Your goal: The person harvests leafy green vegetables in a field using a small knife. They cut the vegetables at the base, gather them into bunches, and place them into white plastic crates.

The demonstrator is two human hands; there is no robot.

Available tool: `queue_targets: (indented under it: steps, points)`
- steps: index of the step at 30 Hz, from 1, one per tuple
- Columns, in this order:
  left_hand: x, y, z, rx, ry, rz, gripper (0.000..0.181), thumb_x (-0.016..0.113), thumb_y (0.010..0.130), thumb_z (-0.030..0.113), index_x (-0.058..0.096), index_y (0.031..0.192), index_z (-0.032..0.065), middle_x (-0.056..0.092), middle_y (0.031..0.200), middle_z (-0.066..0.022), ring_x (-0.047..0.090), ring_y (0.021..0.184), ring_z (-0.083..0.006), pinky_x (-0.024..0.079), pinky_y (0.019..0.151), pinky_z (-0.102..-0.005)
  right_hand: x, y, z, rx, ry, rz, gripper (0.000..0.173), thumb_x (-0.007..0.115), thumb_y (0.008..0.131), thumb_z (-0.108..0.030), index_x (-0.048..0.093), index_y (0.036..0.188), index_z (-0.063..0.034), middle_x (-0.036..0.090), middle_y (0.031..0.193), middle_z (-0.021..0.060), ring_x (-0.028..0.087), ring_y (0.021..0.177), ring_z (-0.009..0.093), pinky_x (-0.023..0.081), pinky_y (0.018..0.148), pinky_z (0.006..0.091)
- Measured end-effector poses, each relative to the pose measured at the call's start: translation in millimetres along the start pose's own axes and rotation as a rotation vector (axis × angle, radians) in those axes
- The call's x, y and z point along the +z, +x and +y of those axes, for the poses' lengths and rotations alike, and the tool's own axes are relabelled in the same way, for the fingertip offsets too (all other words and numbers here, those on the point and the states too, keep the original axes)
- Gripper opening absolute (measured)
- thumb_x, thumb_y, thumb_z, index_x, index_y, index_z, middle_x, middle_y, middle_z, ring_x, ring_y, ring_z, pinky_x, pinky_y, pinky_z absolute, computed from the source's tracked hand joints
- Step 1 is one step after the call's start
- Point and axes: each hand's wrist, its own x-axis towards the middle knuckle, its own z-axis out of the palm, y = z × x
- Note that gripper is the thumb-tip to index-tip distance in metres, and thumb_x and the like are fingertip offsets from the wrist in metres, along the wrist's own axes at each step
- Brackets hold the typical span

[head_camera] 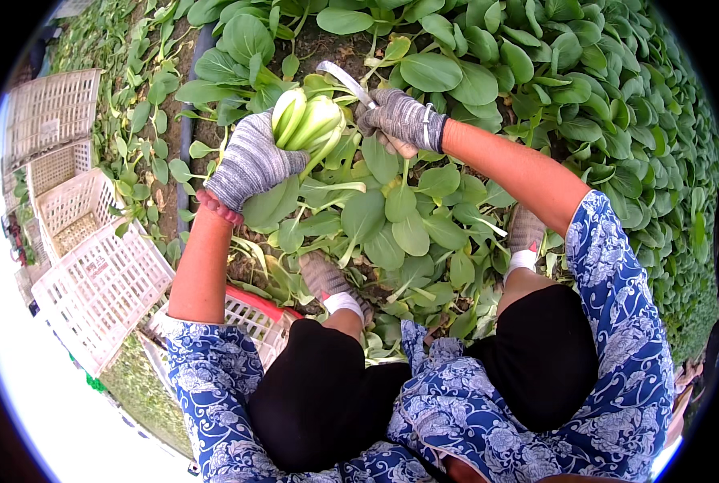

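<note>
My left hand (257, 157), in a grey knitted glove, grips a head of leafy greens (311, 124) with pale green stalks, its base turned up and away from me. To the right of it, my right hand (395, 121), gloved too, is closed around the handle of a curved knife (344, 78). The blade points to the upper left, above the cut head and apart from it. The handle is mostly hidden in the fist. Loose green leaves (401, 211) lie on the ground under both hands.
Dense rows of growing greens (576, 90) fill the right and top. White plastic crates (103, 290) stand at the left; a red-rimmed crate (257, 308) is beside my left leg. A dark pipe (193, 108) runs along the bed's left side. My feet stand among the leaves.
</note>
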Motion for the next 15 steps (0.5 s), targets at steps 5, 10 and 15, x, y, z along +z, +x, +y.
queue_targets:
  steps: [5, 10, 15]
  points:
    - [-33, 87, -20, 0.085, 0.553, -0.006, 0.068, 0.073, 0.062, 0.017, 0.05, 0.123, 0.0014, 0.059, 0.112, -0.0222, 0.057, 0.105, -0.0351, 0.046, 0.091, -0.0367, 13, 40, -11, 0.041, -0.127, -0.044, 0.015, 0.052, 0.085, -0.018, 0.053, 0.088, -0.0036, 0.049, 0.059, 0.0064, 0.049, 0.044, 0.017, 0.035, 0.032, 0.0303]
    - [-44, 105, -97, -0.167, 0.625, -0.192, 0.067, 0.078, 0.052, 0.017, 0.057, 0.114, 0.0046, 0.064, 0.101, -0.0186, 0.062, 0.091, -0.0355, 0.05, 0.084, -0.0379, 9, 41, 3, -0.011, -0.24, -0.008, 0.024, 0.056, 0.084, -0.024, 0.055, 0.094, -0.0027, 0.052, 0.062, 0.0064, 0.052, 0.047, 0.02, 0.043, 0.04, 0.0363]
    - [-38, 72, -103, -0.187, 0.436, -0.103, 0.09, 0.076, 0.061, 0.014, 0.033, 0.14, 0.0116, 0.06, 0.116, -0.0196, 0.059, 0.107, -0.032, 0.046, 0.094, -0.0367, 7, 42, -21, -0.063, -0.566, 0.082, 0.026, 0.059, 0.085, -0.025, 0.055, 0.089, 0.0003, 0.056, 0.062, 0.0099, 0.057, 0.052, 0.022, 0.049, 0.054, 0.036]
